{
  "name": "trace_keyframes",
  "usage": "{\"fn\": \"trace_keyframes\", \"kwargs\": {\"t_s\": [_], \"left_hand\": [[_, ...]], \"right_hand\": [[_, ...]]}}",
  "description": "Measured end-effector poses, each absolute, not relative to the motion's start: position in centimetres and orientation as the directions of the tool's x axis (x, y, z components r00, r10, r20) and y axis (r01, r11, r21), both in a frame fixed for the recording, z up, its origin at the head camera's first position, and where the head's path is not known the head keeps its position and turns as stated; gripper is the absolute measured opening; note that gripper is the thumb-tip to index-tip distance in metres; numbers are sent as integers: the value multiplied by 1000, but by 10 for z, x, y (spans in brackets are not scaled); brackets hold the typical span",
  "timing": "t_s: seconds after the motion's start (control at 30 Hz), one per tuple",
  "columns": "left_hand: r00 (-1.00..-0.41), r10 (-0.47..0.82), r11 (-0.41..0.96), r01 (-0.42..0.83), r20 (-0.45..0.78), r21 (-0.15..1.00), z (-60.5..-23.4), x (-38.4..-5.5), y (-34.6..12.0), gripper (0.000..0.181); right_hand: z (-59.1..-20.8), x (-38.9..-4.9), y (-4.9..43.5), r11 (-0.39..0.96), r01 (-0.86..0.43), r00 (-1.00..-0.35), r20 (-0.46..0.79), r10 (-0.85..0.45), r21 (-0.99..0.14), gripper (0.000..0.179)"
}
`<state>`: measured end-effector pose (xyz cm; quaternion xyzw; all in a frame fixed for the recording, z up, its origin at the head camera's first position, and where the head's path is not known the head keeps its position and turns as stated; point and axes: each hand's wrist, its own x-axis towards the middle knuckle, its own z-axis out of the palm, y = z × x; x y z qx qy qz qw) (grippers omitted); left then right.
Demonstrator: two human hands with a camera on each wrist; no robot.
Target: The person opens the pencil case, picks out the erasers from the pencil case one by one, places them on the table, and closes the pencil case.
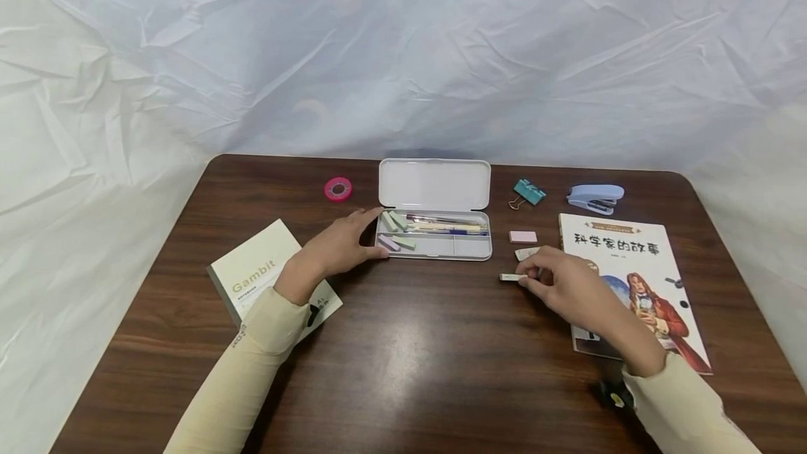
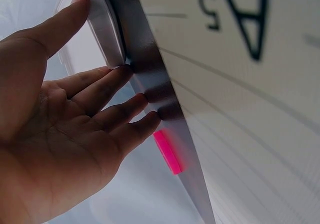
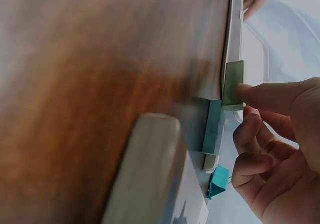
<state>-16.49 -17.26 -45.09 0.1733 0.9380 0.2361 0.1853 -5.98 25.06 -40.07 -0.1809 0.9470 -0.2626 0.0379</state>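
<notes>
My right hand (image 1: 567, 286) pinches a small green eraser (image 3: 233, 84) between thumb and fingers, low over the table in front of the book. Just beyond those fingers lies another eraser (image 1: 526, 253), partly covered by the hand in the head view. A pink eraser (image 1: 522, 236) rests behind it. My left hand (image 1: 337, 242) touches the left end of an opened white pencil case (image 1: 435, 184), thumb at its front corner, other fingers nearly straight along the side. Inside the case, green and purple erasers (image 1: 389, 242) lie at the left, with several pens (image 1: 447, 228) in the back compartment.
A Gambit notebook (image 1: 255, 265) lies under the left forearm. On the right is an illustrated book (image 1: 630, 279), partly beneath the right arm. Along the back are a pink tape roll (image 1: 338, 188), a teal binder clip (image 1: 528, 192) and a light-blue stapler (image 1: 595, 197).
</notes>
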Motion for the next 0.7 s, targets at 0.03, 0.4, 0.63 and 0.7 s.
{"fn": "trace_keyframes", "kwargs": {"t_s": [0.03,0.4,0.63,0.7], "left_hand": [[-870,415,828,241,-264,506,-450,-165,-173,101],[-876,416,839,265,-246,475,-464,-171,-175,102],[-877,408,843,255,-255,473,-463,-171,-175,103],[-877,406,845,254,-257,470,-464,-171,-175,103]], "right_hand": [[-401,-58,251,794,-333,-929,33,-368,-508,12],[-408,-45,261,790,-347,-928,62,-367,-505,11],[-411,-43,269,812,-337,-934,60,-352,-476,11],[-412,-42,271,822,-329,-938,61,-342,-465,12]]}}
